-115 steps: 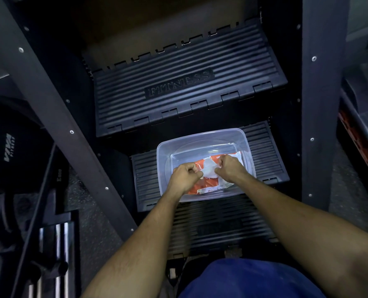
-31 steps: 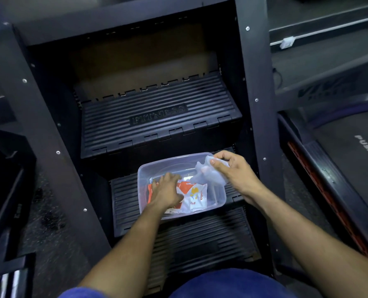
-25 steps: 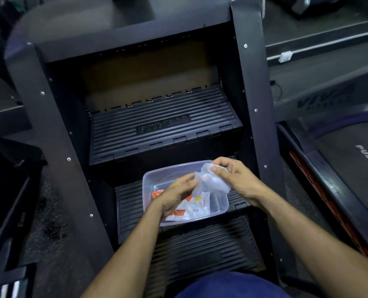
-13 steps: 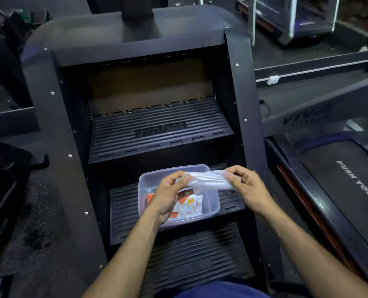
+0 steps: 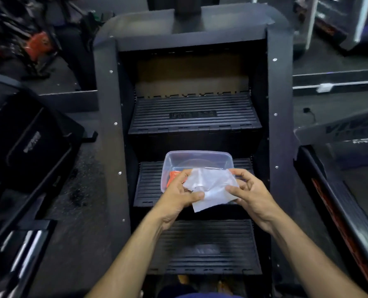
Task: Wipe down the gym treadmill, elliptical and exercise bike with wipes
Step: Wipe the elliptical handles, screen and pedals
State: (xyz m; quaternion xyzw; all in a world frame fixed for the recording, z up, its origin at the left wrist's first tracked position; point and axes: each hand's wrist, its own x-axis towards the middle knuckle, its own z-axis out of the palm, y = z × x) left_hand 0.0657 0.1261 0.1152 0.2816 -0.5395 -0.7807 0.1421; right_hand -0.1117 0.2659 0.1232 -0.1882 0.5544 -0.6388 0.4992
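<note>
The thin white translucent wipe (image 5: 208,189) is spread between your two hands, held in the air just in front of and slightly above the clear rectangular plastic tub (image 5: 197,160). Your left hand (image 5: 179,195) pinches the wipe's left edge, thumb on top and fingers curled underneath it. Your right hand (image 5: 248,193) pinches the right edge the same way, thumb pressed on the sheet near its lower corner, the other fingers bent behind it. The sheet is creased and partly unfolded, and one corner hangs down between your wrists. Behind the wipe the tub sits on the middle black ribbed step (image 5: 148,183) of the dark stair-climber machine (image 5: 107,117). Inside the tub, an orange-and-white wipe packet (image 5: 172,176) shows only as a small patch at the left, mostly hidden by your left hand. Another ribbed step (image 5: 194,115) with a raised logo plate lies above, and a lower ribbed step (image 5: 206,248) lies under your forearms. To the right runs a black treadmill deck with a red side strip (image 5: 338,214). To the left stands a black machine housing (image 5: 32,138) on dark speckled floor (image 5: 79,183).
</note>
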